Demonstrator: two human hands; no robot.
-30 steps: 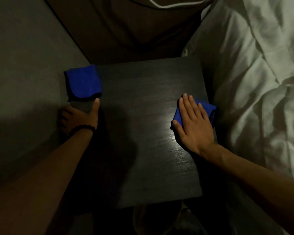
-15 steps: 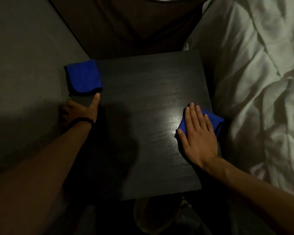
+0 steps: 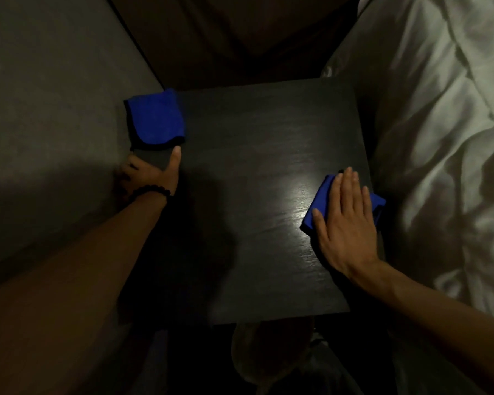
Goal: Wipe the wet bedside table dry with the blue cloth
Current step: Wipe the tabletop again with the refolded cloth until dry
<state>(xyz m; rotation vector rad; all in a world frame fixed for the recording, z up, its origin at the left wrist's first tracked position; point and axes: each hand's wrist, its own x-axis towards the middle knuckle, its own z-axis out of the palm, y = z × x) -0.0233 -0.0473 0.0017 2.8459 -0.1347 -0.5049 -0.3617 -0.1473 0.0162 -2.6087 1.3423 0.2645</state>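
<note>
Wiping underway: right hand (image 3: 345, 223) lay flat, pressing blue cloth (image 3: 321, 201); dull, probably wet tabletop (image 3: 254, 138) leftward needed passes next

A dark wood-grain counter (image 3: 254, 172) is seen between a grey wall and a white bed. A folded blue cloth (image 3: 156, 119) lies at its far-left corner; another blue cloth (image 3: 321, 199) is pressed flat near its right edge.
</note>
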